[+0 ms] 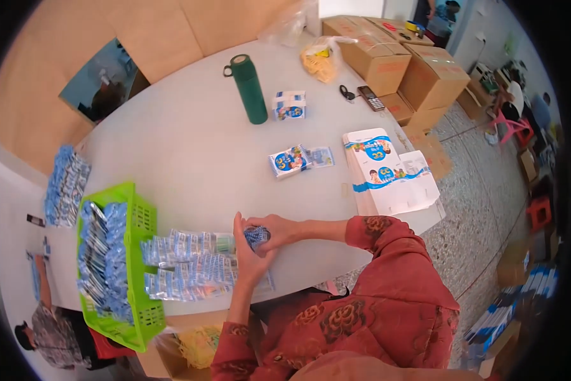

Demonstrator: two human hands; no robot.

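Both my hands are closed around a bundle of small blue-and-clear packets (257,237) above the table's near edge. My left hand (248,261) supports it from the left and below, its thumb pointing up. From the right, my right hand (281,230) wraps round the same bundle. Just left of my hands, two overlapping rows of clear packets with blue print (193,270) lie on the table. They reach to a bright green plastic basket (137,254), which holds many more such packets packed upright.
Farther off on the white table (190,159) stand a green flask (250,90) and a small printed box (290,105). Flattened printed cartons (387,171) lie at the right, near a phone (370,98). Cardboard boxes (368,57) are stacked behind. Another person (53,333) works at the left.
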